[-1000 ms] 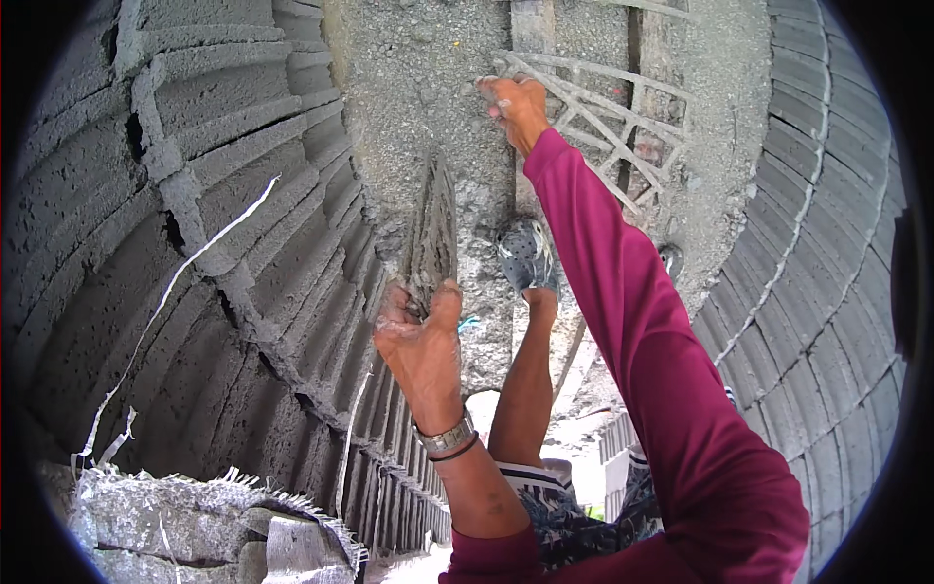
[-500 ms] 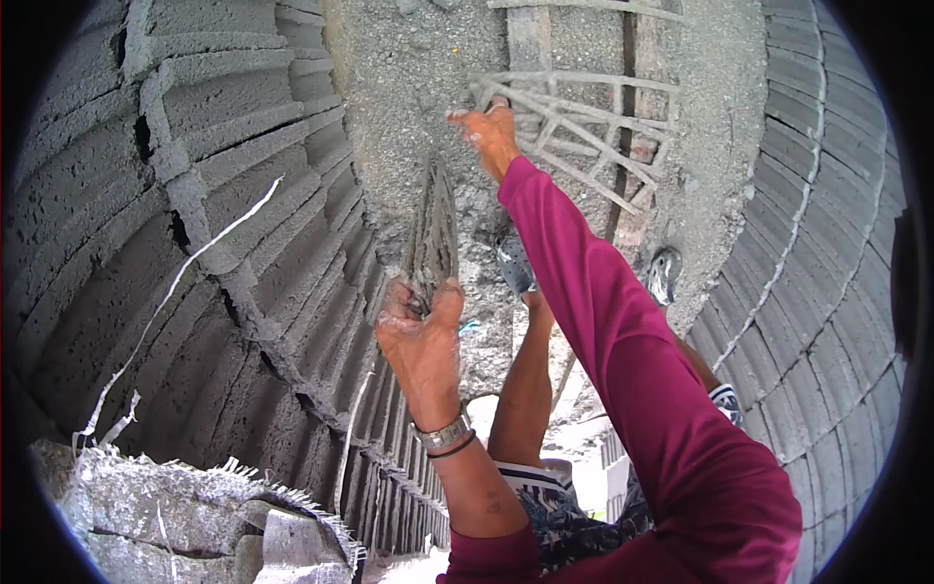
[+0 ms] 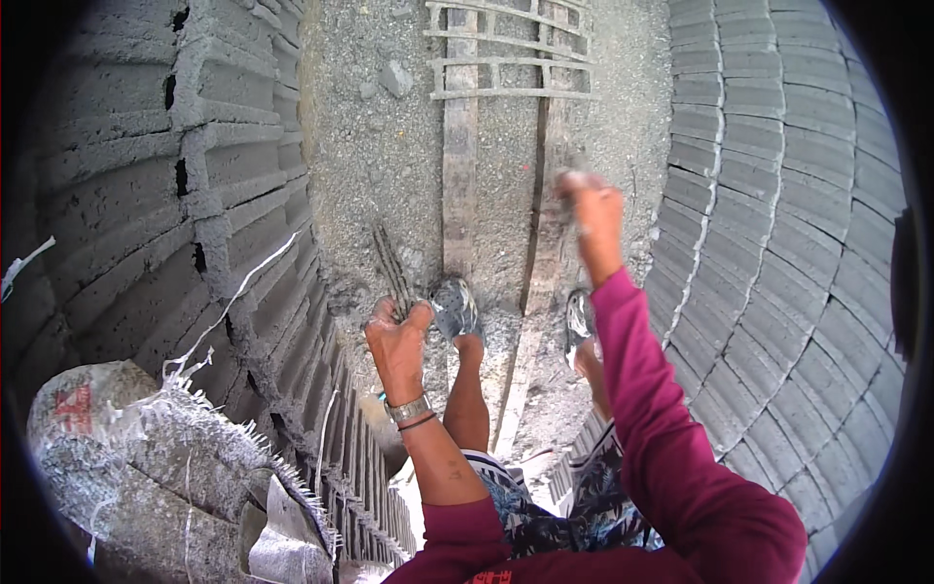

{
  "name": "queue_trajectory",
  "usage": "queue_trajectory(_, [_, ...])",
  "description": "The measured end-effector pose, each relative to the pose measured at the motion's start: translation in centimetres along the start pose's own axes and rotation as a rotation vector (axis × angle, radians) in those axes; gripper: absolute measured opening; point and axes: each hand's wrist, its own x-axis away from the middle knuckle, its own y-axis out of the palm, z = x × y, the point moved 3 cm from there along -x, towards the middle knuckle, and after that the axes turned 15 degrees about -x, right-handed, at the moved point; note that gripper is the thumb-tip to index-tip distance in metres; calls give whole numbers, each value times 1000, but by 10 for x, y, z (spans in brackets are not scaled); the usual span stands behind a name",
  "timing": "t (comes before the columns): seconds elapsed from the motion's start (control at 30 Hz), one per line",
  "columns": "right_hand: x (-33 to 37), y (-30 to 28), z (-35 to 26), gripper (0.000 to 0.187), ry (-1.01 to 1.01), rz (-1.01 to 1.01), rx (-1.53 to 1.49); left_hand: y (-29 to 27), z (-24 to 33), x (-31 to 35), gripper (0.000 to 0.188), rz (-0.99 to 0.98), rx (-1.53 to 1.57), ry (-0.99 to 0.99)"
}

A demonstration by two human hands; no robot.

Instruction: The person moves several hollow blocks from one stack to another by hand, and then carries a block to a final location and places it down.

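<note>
My left hand (image 3: 397,341) is closed round a narrow bundle of cement-coated grid frames (image 3: 389,261), seen nearly edge-on and tilted up and away from me. My right hand (image 3: 593,216) is raised over the right-hand plank, apart from the left. Its fingertips are smeared by motion, and whether anything is in them cannot be made out. Farther off, grey ladder-like grid frames (image 3: 511,94) lie across two long planks (image 3: 460,185) on the gravelly ground.
Stacked grey concrete blocks (image 3: 243,127) rise on my left, and another stacked wall (image 3: 749,175) curves along my right. A frayed woven sack (image 3: 136,477) sits at lower left, with a loose white strand (image 3: 238,292) above it. My shoes (image 3: 455,310) stand among gravel. A stone (image 3: 396,78) lies far left.
My right hand has come away from the grid frame it was touching and swung back right. The view has shifted, so the frames on the planks appear farther off. My left hand keeps its bundle.
</note>
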Motion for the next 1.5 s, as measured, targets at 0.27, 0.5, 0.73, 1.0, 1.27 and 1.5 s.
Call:
queue_trajectory(0.27, [-81,-95,-95,19,-374,268,-503,10,20,-14,10,17,194,-25])
queue_trajectory(0.5, [-127,90,-64,24,-667,165,179,26,38,-23,12,23,125,-118])
queue_trajectory(0.73, [-190,208,14,22,-296,-283,488,26,48,-23,19,98,233,-133])
queue_trajectory(1.0, [-191,249,57,57,-512,-25,869,31,52,-28,21,104,191,-164])
queue_trajectory(1.27, [-195,223,43,53,-599,-53,824,32,66,-32,15,115,215,-182])
queue_trajectory(1.5, [-104,86,-40,32,-354,-123,473,18,9,8,19,132,300,-111])
